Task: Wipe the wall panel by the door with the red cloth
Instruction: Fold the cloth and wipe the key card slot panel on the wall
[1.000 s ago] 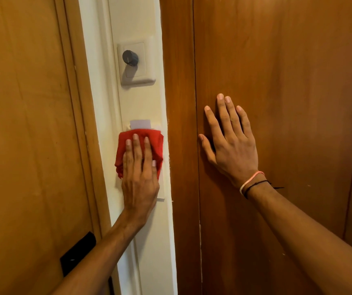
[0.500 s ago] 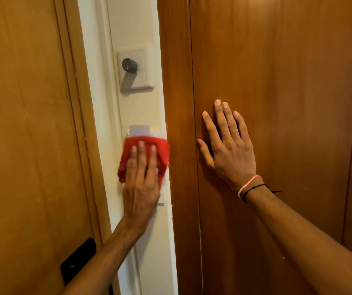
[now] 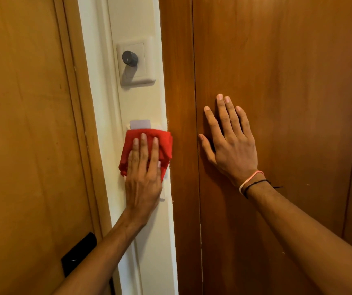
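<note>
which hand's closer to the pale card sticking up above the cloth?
Left. The left hand presses the red cloth just below the pale card; the right hand lies flat on the wood panel to the card's right.

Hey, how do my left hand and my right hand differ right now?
The left hand presses the red cloth onto the cream wall panel; the right hand lies bare on the brown wood panel. The left hand's fingers sit close together; the right hand's are spread. Only the right wrist wears bands. Both are flat, fingers straight and pointing up.
</note>
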`<state>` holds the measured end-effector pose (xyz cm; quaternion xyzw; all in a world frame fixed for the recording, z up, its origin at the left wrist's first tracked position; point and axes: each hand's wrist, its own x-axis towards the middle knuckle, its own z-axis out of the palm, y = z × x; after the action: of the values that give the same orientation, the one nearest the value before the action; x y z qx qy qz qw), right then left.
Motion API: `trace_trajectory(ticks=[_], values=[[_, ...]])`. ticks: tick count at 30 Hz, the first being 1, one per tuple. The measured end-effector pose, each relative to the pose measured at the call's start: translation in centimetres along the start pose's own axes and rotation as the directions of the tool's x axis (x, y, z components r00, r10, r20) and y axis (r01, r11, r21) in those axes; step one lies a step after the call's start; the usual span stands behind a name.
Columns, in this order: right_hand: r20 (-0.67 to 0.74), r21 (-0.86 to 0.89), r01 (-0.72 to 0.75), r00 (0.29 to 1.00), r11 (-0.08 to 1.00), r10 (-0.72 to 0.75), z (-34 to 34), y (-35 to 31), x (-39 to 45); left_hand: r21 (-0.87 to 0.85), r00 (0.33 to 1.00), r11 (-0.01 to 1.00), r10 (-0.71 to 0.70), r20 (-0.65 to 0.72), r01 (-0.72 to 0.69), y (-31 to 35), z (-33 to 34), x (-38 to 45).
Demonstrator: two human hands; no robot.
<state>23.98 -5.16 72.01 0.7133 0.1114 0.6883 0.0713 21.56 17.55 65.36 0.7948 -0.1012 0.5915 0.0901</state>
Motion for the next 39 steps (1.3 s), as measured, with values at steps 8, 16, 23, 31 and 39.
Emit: trace_trajectory(ticks=[8, 16, 23, 31, 39], values=[[0.000, 0.001, -0.008, 1.000, 1.000, 0.008, -0.1, -0.1, 0.0, 0.092, 0.991, 0.988, 0.115, 0.066, -0.121, -1.0, -0.2, -1.7], [0.004, 0.004, -0.003, 1.000, 1.000, 0.003, -0.2, 0.0, 0.0, -0.047, 0.979, 0.978, -0.205, -0.002, 0.204, 0.6, -0.2, -0.6], [0.005, -0.004, 0.004, 1.000, 1.000, -0.004, -0.1, 0.1, 0.0, 0.036, 0.991, 0.991, -0.133, 0.024, 0.132, -0.8, -0.2, -0.6], [0.021, 0.004, 0.001, 1.000, 1.000, -0.001, -0.3, 0.0, 0.0, -0.003, 0.993, 0.995, -0.103, 0.056, 0.104, -1.7, -1.5, 0.0], [0.017, -0.008, -0.005, 1.000, 1.000, 0.005, -0.1, 0.2, 0.0, 0.075, 0.989, 0.996, -0.054, 0.140, 0.044, -1.3, -1.9, -0.7]])
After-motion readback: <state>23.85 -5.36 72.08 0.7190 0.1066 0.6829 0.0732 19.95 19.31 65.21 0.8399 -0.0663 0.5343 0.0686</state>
